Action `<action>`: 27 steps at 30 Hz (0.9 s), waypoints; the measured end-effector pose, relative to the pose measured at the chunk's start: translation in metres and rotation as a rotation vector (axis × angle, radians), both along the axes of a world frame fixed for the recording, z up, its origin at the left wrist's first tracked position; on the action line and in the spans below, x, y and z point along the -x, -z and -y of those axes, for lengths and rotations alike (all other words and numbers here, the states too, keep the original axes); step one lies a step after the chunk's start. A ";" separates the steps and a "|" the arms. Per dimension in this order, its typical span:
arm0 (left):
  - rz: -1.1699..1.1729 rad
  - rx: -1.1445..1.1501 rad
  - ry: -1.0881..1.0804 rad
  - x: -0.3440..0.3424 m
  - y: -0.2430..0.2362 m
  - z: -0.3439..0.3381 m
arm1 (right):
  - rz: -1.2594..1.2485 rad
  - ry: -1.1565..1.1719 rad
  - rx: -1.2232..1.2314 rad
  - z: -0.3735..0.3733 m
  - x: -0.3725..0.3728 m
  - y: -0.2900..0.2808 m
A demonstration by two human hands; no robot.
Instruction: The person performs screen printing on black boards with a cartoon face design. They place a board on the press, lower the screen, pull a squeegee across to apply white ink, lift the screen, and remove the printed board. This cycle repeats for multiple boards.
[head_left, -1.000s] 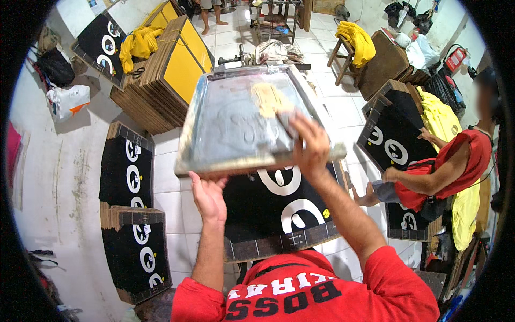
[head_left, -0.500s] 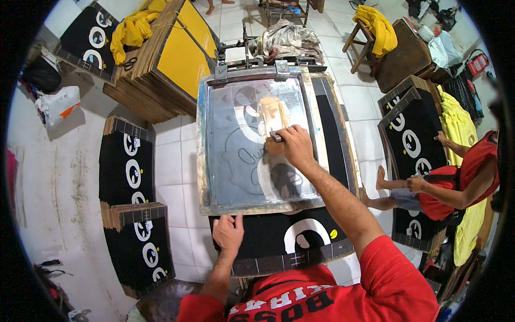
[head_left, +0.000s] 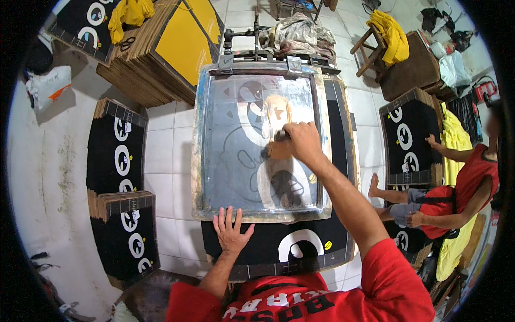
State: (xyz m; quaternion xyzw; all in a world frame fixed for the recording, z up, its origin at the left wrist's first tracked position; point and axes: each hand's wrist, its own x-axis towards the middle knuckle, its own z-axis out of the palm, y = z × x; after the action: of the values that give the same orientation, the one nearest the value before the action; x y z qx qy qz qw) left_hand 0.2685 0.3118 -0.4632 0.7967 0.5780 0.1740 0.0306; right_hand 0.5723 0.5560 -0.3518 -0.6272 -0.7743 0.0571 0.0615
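A framed printing screen (head_left: 208, 145) lies over a board (head_left: 292, 244) covered in black fabric with white oval designs. Tan ink (head_left: 277, 107) sits on the mesh, right of centre. My right hand (head_left: 303, 139) grips a small dark squeegee (head_left: 281, 137) at the lower part of the ink. My left hand (head_left: 232, 232) has its fingers spread, fingertips at the screen's front edge and palm over the black fabric. Metal clamps (head_left: 294, 63) hold the screen's back edge.
Stacked printed boards stand left (head_left: 104, 153) and right (head_left: 413, 123). A yellow-topped board stack (head_left: 177, 51) is at back left, a rag pile (head_left: 292, 40) behind the screen, a stool with yellow cloth (head_left: 390, 37) at back right. A co-worker (head_left: 475, 188) in red is at the right.
The screen has come down from a raised, tilted position to lie flat. My left hand has moved from supporting its left corner to resting spread at the front edge. The co-worker's arms have shifted slightly.
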 end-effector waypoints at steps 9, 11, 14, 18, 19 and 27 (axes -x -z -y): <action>0.022 0.023 -0.001 0.003 0.002 0.001 | 0.093 -0.019 -0.099 -0.054 -0.011 0.021; 0.015 0.030 -0.004 0.003 0.002 0.001 | 0.113 -0.036 -0.102 -0.102 -0.017 0.022; 0.029 0.024 -0.008 0.003 0.001 0.001 | 0.077 -0.014 -0.092 -0.142 -0.018 0.023; 0.025 0.021 -0.015 0.002 -0.001 0.000 | 0.024 0.011 -0.131 -0.099 -0.012 0.025; 0.037 0.027 -0.011 0.003 -0.001 0.000 | -0.016 0.001 -0.122 -0.074 -0.010 0.026; 0.046 0.031 -0.019 0.003 0.001 0.000 | -0.053 0.008 -0.144 -0.113 -0.017 0.030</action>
State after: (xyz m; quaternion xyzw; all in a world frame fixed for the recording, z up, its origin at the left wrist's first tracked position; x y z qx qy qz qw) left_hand 0.2655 0.3117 -0.4644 0.7863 0.5873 0.1839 0.0545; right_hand 0.5895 0.6689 -0.3820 -0.6225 -0.7720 0.0173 0.1270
